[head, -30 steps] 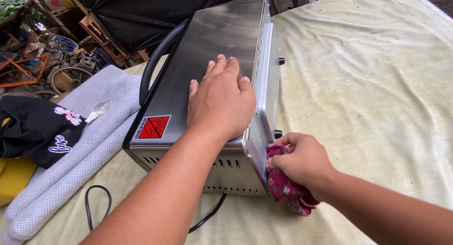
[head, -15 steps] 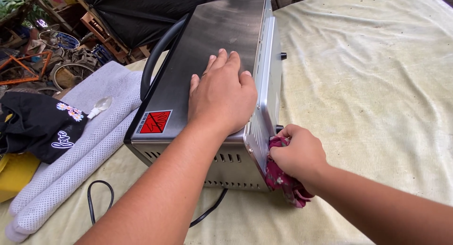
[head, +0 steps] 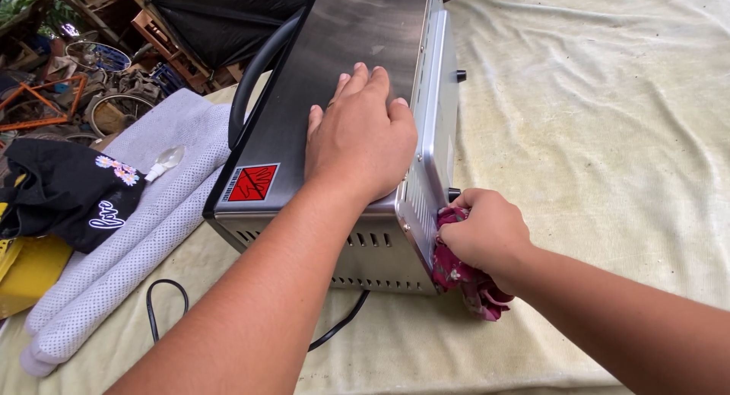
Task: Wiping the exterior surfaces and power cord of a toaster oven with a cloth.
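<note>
A silver metal oven (head: 346,49) lies on a table covered with a pale yellow cloth (head: 593,129). My left hand (head: 359,140) rests flat on its upward-facing steel panel, fingers spread, near a red warning sticker (head: 251,184). My right hand (head: 487,235) grips a bunched dark red floral rag (head: 460,277) and presses it against the oven's perforated panel near the lower corner, beside a small black knob (head: 454,193).
A black power cord (head: 163,311) loops on the cloth by the oven. A white dotted mat (head: 114,258) lies folded at left, with a black garment (head: 65,197) and a small clear bulb (head: 163,161) on it. Bicycle parts and crates clutter the far left.
My right hand and the rag have shifted slightly up along the oven's side panel. The left hand stays pressed on top. The view has drifted a little.
</note>
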